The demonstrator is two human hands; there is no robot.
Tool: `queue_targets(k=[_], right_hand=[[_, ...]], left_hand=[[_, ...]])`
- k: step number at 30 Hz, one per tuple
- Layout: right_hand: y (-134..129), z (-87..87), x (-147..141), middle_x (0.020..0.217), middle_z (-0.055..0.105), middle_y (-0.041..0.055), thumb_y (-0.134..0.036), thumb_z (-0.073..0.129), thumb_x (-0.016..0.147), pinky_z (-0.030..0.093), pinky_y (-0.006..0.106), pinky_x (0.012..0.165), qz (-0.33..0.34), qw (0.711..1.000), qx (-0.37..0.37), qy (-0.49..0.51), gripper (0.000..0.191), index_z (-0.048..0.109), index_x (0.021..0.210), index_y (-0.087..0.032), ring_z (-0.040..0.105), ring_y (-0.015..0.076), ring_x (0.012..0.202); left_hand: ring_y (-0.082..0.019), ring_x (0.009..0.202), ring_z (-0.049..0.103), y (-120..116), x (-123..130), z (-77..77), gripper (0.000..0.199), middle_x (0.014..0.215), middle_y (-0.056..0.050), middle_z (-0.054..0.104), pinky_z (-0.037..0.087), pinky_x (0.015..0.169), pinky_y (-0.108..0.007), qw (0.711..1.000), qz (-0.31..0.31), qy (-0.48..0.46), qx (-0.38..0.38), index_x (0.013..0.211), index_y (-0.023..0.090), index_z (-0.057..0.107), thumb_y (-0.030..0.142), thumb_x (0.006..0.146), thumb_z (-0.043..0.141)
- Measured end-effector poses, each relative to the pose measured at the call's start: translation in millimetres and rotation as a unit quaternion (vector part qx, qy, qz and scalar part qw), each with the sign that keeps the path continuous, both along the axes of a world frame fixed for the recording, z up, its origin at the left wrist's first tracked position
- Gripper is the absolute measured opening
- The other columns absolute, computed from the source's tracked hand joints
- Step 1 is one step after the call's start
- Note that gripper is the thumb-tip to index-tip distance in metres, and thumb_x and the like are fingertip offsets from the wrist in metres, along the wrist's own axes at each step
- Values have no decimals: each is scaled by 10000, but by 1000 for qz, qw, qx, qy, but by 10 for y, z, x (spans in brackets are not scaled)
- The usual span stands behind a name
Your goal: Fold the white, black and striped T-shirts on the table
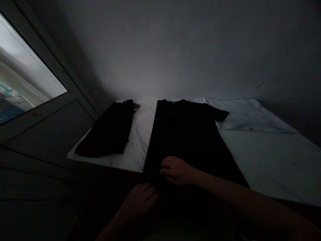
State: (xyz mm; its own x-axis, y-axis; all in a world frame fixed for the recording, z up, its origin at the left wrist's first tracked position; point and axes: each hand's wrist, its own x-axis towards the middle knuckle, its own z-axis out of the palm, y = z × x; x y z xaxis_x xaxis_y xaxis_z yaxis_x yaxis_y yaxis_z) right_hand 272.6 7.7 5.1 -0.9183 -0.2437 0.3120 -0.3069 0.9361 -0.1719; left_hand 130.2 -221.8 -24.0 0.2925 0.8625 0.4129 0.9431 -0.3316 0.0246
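Note:
A black T-shirt (185, 134) lies on the marble-patterned table, its collar towards the wall. One short sleeve sticks out on the right. Its left edge runs straight with no sleeve showing, as if that side were folded in. My right hand (177, 170) rests on the lower part of the shirt, fingers curled in a pinch against the cloth. Lower and to the left, past the table's front edge, my left hand (144, 199) is closed at the shirt's lower left edge. Darkness hides exactly how much cloth each hand has.
Dark folded clothing (107, 130) lies at the table's left, with a small patterned piece (136, 107) beside it. A white cloth (253, 113) lies at the back right, partly under the sleeve. The marble table (273, 160) meets a wall; a door with glass (27, 73) stands left.

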Motion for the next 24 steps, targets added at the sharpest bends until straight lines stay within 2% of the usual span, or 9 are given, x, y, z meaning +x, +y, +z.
queue_targets(k=[3, 5, 9, 11, 14, 16, 21, 22, 24], right_hand=[[35, 122, 11, 1022, 644, 84, -279, 625, 849, 479, 362, 850, 40, 995, -84, -42, 235, 693, 1062, -208, 581, 207, 950], [68, 163, -17, 1094, 649, 86, -299, 614, 872, 471, 372, 928, 52, 988, -132, -57, 241, 694, 1084, -216, 587, 202, 1038], [105, 91, -137, 1484, 460, 168, -355, 562, 942, 340, 495, 1122, -22, 992, -102, -75, 498, 511, 1405, -177, 390, 272, 1389], [123, 38, -196, 1572, 331, 171, -415, 563, 947, 282, 541, 1153, -28, 992, -65, -105, 582, 436, 1472, -199, 276, 305, 1458], [215, 17, -308, 1576, 335, 142, -420, 490, 987, 282, 514, 1164, -5, 991, -54, -125, 519, 449, 1466, -226, 286, 272, 1460], [320, 14, -429, 1577, 333, 136, -412, 446, 1006, 274, 523, 1168, -17, 992, -56, -112, 497, 449, 1465, -225, 292, 263, 1458], [513, -118, -761, 1614, 214, 161, -592, 509, 927, 134, 719, 1122, -61, 992, -23, -104, 700, 350, 1521, -257, 200, 398, 1469], [521, -155, -795, 1618, 200, 162, -611, 510, 918, 116, 737, 1111, -60, 992, -17, -106, 726, 327, 1530, -267, 194, 407, 1468], [509, -214, -819, 1623, 188, 152, -620, 505, 915, 90, 746, 1107, -59, 993, -12, -104, 735, 298, 1539, -290, 183, 404, 1472]], left_hand=[[-157, 665, 599, 47, -104, 157, 221, 777, -17, 663, 451, 571, -275, 995, -4, -73, -65, 926, 233, 561, 84, 777, 493], [-154, 692, 619, 130, -212, 280, 203, 795, -30, 668, 479, 615, -269, 982, 90, -157, -47, 928, 231, 573, 115, 806, 459], [-160, 666, 625, 273, -353, 477, 146, 769, -11, 658, 482, 641, -272, 873, 413, -254, -54, 845, 231, 567, 303, 891, 449], [-186, 701, 644, 246, -330, 495, 200, 761, -14, 676, 474, 674, -289, 835, 462, -264, -139, 816, 232, 599, 378, 883, 479], [-235, 824, 674, 134, -216, 385, 262, 834, -46, 726, 480, 766, -337, 783, 459, -348, -235, 835, 237, 676, 456, 858, 532], [-262, 905, 674, 100, -132, 247, 331, 923, -71, 739, 492, 807, -363, 715, 459, -472, -234, 877, 227, 697, 533, 812, 588], [-294, 890, 688, 235, 61, -49, 630, 950, -123, 734, 527, 795, -388, 442, 423, -775, -159, 900, 145, 690, 633, 521, 814], [-293, 873, 693, 254, 103, -79, 655, 944, -127, 735, 530, 799, -392, 409, 398, -807, -155, 909, 133, 691, 608, 486, 848], [-284, 871, 697, 236, 178, -122, 653, 956, -122, 736, 532, 820, -393, 382, 361, -837, -151, 947, 126, 692, 535, 476, 887]])
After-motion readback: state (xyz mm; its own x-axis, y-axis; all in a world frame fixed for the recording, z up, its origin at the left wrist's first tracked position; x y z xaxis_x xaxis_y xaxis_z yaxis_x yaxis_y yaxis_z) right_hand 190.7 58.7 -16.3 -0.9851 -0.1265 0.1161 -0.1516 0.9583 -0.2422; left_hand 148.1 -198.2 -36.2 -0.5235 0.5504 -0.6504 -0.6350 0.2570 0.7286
